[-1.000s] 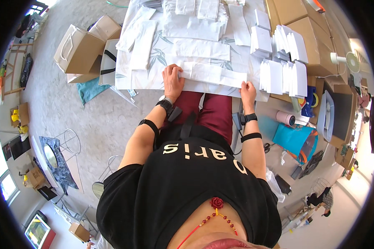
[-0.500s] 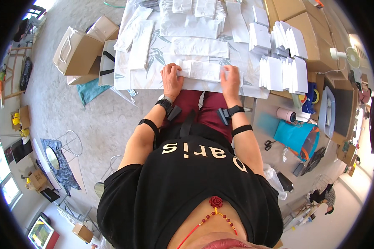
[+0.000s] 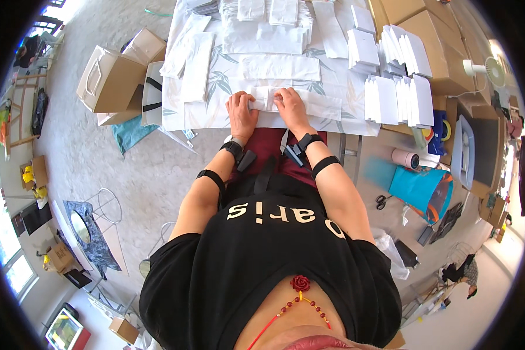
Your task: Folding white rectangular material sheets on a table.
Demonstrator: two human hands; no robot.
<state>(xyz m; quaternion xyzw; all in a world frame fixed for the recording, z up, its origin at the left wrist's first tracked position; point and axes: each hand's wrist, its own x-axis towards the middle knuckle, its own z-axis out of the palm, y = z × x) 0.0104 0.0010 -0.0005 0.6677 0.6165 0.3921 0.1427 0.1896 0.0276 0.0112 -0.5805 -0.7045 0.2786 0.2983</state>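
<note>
A long white folded strip (image 3: 324, 107), which looks like thin plastic or paper, lies along the table's near edge. At its left end, the fingers of my left hand (image 3: 242, 116) curl over and grip it. My right hand (image 3: 291, 108) presses bent fingertips onto the strip close beside the left hand, and the strip runs on to the right past it. Just beyond lies a flat white folded piece (image 3: 280, 67). The undersides of my fingers are hidden.
A leaf-patterned cloth covers the table (image 3: 175, 119). Farther back lies a pile of white pieces (image 3: 262, 39). Stacks of folded white pieces (image 3: 381, 100) stand at the right, beside cardboard boxes (image 3: 429, 49). Paper carrier boxes (image 3: 119, 81) stand left of the table.
My right hand has moved left along the strip, from its right part to near my left hand. The strip now shows stretching farther right. My left hand has stayed almost still.
</note>
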